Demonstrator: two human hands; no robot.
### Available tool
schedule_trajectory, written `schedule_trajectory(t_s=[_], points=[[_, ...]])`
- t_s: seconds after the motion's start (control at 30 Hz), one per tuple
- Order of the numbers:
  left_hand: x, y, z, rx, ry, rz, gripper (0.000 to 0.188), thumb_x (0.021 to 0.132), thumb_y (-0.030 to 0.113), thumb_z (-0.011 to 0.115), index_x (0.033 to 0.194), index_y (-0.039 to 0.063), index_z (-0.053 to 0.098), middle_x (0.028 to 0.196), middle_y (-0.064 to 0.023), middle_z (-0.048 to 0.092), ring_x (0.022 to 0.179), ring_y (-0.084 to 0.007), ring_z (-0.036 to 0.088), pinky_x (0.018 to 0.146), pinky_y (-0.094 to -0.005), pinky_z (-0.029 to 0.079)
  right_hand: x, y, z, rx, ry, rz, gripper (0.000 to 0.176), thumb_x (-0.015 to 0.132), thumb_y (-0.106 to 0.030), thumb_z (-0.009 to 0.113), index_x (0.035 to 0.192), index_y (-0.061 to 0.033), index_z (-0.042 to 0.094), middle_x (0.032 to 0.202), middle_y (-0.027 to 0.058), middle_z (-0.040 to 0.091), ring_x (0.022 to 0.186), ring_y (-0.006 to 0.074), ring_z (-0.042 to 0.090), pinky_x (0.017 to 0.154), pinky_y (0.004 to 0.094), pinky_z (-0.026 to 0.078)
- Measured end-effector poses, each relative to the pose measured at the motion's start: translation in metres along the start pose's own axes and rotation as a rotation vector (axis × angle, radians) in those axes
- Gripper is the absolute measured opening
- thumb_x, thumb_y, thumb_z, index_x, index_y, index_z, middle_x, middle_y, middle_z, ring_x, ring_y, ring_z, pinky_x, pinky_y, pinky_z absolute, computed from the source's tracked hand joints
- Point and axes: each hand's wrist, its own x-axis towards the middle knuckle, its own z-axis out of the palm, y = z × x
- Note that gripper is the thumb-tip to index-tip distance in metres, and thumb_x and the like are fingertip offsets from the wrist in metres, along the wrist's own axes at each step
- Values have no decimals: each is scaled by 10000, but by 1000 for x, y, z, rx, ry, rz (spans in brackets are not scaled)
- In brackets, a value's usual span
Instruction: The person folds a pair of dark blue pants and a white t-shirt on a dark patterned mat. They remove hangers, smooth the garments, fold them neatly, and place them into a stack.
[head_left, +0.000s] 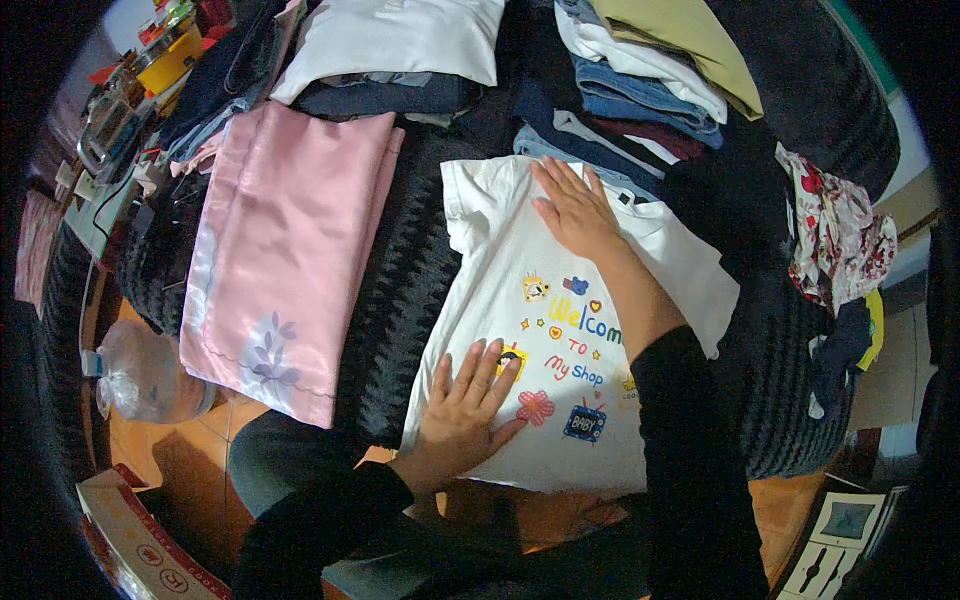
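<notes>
A white printed T-shirt (495, 270) lies spread out in front of me on a dark ribbed cover, its neck away from me and its hem at the near edge. My left hand (469, 409) rests flat on the lower left of the shirt, fingers apart. Farther up, my right hand (577, 210) presses flat on the shirt beside its neckline, with the forearm across the printed front. Neither hand grips the cloth. Part of the print is hidden by my right forearm. Left of the shirt lies a folded pink satiny cloth (292, 225) with a leaf pattern.
Folded clothes with a white garment (397, 37) on top stand at the back; another stack holds jeans (645, 105) and a yellow-green garment (682, 45). A floral cloth (832, 225) and a dark garment (844, 345) lie right. A clear plastic bottle (154, 371) and a box (150, 547) are on the left.
</notes>
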Motion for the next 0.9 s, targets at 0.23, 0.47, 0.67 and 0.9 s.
schedule_trajectory(t_s=[0.23, 0.47, 0.67, 0.9], points=[[-3, 1, 5, 19, 61, 8, 758, 822, 552, 604, 1404, 99, 428, 1486, -183, 355, 1411, -337, 277, 1126, -578, 165, -115, -101, -61, 310, -166, -203, 603, 872, -201, 568, 1434, -84, 383, 1510, 150, 333, 1433, 268, 241, 1137, 568, 109], [-1, 7, 0, 13, 4, -11, 751, 830, 516, 624, 1415, 96, 413, 1513, -197, 290, 1420, -373, 234, 1121, -598, 135, -185, -35, -63, 312, -285, -156, 691, 898, -417, 563, 1454, -67, 348, 1532, 128, 306, 1436, 262, 248, 1149, 515, 154], [1, 8, -4, 48, -53, -25, 728, 876, 546, 560, 1437, 114, 391, 1508, -196, 296, 1423, -356, 229, 1112, -598, 167, -150, 93, -35, -14, 19, 212, 645, 917, -339, 561, 1468, -95, 329, 1535, 119, 303, 1425, 278, 266, 1148, 540, 140], [1, 8, -1, 77, -14, -13, 749, 862, 556, 570, 1433, 104, 393, 1504, -200, 304, 1421, -355, 239, 1108, -601, 171, -169, -31, -75, 158, -176, 120, 648, 922, -279, 565, 1476, -69, 302, 1531, 137, 300, 1427, 267, 261, 1157, 535, 108]])
